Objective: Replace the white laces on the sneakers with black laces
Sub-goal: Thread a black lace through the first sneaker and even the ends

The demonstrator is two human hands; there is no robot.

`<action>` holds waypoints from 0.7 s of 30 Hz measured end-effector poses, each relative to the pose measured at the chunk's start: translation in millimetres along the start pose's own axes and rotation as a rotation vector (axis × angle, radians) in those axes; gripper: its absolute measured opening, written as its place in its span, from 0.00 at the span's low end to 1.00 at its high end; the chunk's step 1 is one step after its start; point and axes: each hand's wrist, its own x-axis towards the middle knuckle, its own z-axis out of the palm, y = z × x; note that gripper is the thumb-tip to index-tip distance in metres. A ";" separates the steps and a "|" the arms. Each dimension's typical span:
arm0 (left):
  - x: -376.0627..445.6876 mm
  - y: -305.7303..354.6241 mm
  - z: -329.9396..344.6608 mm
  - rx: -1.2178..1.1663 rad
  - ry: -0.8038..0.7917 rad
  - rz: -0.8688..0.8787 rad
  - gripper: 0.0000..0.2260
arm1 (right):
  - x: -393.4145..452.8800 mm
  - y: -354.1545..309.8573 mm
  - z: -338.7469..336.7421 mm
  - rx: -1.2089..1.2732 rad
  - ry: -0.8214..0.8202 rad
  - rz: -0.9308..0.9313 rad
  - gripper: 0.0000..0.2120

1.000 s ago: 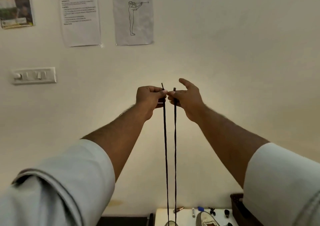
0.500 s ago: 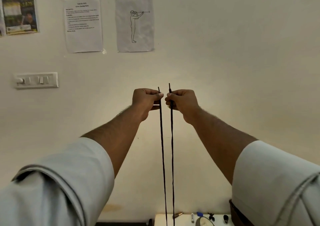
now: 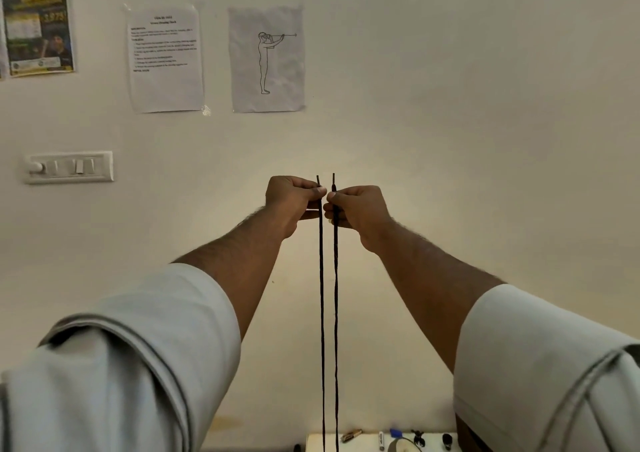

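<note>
Both arms are raised in front of the wall. My left hand (image 3: 291,202) pinches one end of the black lace (image 3: 322,313) near its tip, and my right hand (image 3: 356,211) pinches the other end beside it. The two strands hang straight down, side by side, to the white table (image 3: 318,443) at the bottom edge. Both tips stick up a little above my fingers at about the same height. Only a sliver of a sneaker (image 3: 403,446) shows at the bottom edge; its laces are hidden.
Small items lie along the table's back edge: a marker (image 3: 381,440), a metal piece (image 3: 350,435) and dark clips (image 3: 418,437). On the wall are a switch panel (image 3: 69,167), two paper sheets (image 3: 165,58) and a poster (image 3: 37,22).
My right hand's fingers, spread open a second ago, have curled round the lace end. The view has tilted up a little, so less of the table and sneaker shows.
</note>
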 end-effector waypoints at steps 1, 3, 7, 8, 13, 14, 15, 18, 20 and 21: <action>-0.4 -0.8 0.8 0.000 -0.002 -0.004 0.07 | 0.0 0.5 -0.8 -0.007 -0.002 0.004 0.07; -4.3 -3.4 1.8 -0.017 -0.011 -0.019 0.06 | -1.7 1.9 -1.9 -0.016 -0.006 0.017 0.07; -32.2 -15.9 -1.7 -0.120 -0.036 -0.061 0.04 | -22.7 10.3 -8.3 0.036 -0.034 0.076 0.04; -45.4 -24.8 -4.3 -0.151 -0.028 -0.085 0.04 | -34.3 18.0 -10.5 0.047 -0.048 0.113 0.04; -121.4 -98.8 -21.9 -0.292 0.017 -0.320 0.03 | -107.1 83.5 -25.2 0.003 -0.207 0.363 0.05; -137.6 -118.7 -24.2 -0.291 0.025 -0.392 0.02 | -121.6 100.5 -26.2 -0.018 -0.229 0.414 0.05; -155.1 -141.1 -25.9 -0.281 0.034 -0.473 0.02 | -137.6 119.3 -26.8 -0.035 -0.242 0.465 0.05; -209.1 -206.8 -28.8 -0.231 0.007 -0.737 0.02 | -180.6 177.1 -27.6 -0.065 -0.255 0.606 0.01; -243.6 -246.9 -33.0 -0.173 -0.089 -0.908 0.01 | -204.8 215.7 -30.7 -0.113 -0.273 0.701 0.02; -258.9 -264.7 -36.1 -0.137 -0.144 -0.982 0.01 | -215.8 233.9 -33.4 -0.150 -0.286 0.743 0.02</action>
